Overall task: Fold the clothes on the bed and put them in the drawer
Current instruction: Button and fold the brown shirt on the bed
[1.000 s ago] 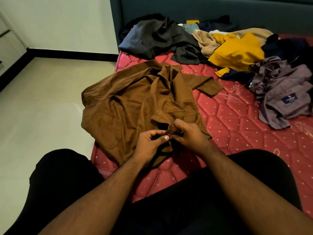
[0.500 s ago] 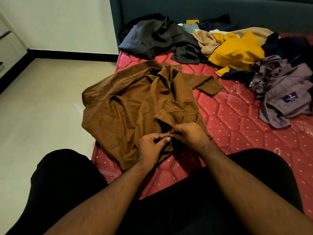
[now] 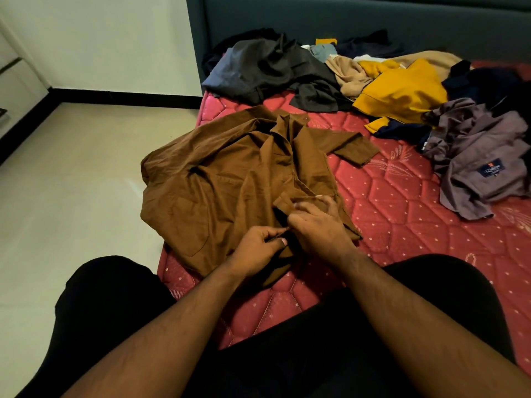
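A brown shirt lies spread on the red quilted mattress, its collar pointing away from me and one sleeve stretched to the right. Both hands meet at the shirt's front edge near its hem. My left hand pinches the cloth between thumb and forefinger. My right hand grips the neighbouring edge with curled fingers; its fingertips are blurred. What lies between the fingers is hidden.
Unfolded clothes are heaped along the dark headboard: a dark grey garment, a beige one, a yellow one and a mauve shirt at the right. Pale floor lies left of the bed. My black-clad legs fill the foreground.
Both hands stay at the shirt's front edge. The right hand has shifted a little up the edge and its fingers are moving; the left hand keeps its pinch.
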`<state>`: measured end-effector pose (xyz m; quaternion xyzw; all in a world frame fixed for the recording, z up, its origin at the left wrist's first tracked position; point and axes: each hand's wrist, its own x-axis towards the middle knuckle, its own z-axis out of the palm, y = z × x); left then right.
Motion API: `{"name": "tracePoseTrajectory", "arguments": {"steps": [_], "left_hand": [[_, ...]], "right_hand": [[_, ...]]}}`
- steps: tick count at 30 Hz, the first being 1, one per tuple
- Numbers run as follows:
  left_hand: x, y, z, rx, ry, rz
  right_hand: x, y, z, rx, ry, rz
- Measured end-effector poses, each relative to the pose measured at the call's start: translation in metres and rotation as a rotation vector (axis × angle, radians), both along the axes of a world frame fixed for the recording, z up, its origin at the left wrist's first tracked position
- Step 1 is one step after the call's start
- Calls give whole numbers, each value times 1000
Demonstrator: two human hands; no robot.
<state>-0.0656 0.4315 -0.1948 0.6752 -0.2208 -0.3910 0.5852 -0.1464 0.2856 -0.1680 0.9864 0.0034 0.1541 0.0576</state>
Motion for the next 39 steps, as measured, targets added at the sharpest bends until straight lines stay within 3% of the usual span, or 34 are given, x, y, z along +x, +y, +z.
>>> {"name": "tracePoseTrajectory", "arguments": {"steps": [6,11,15,16,18,20,21,23,25,27,30,32,35,37,39], "left_hand": [[20,-1,2,181,-306,-171],[12,-11,11,307,-494,-233],[7,-18,18,282,-482,-248],[6,-17,21,240,-455,-273],[12,-14,29,140,-376,-256],[37,-5,41,58,-334,-98],[56,1,47,55,-381,-12],[102,10,53,168,-653,66],[144,17,53,405,-923,-31],[180,23,47,680,-1050,-162],[215,26,48,880,-1046,-288],[224,24,55,1011,-1161,-362],[230,19,66,1038,-1323,-386],[234,24,68,1024,-1228,-383],[239,34,65,1064,-1048,-429]], "right_hand": [[1,1,0,-127,4,-58],[-2,4,2,-88,-32,-208],[-6,2,9,26,-41,-337],[-7,-2,13,103,56,-417],[-9,-17,26,325,439,-612],[-7,-33,35,519,797,-653],[-3,-40,36,586,820,-635],[15,-52,40,717,559,-614],[45,-59,36,775,224,-610],[76,-57,29,948,102,-611],[109,-53,5,1139,198,-625],[121,-52,-9,1094,233,-653],[130,-57,-10,1227,126,-641],[135,-72,7,1370,52,-631],[134,-93,35,1368,-35,-655]]}}
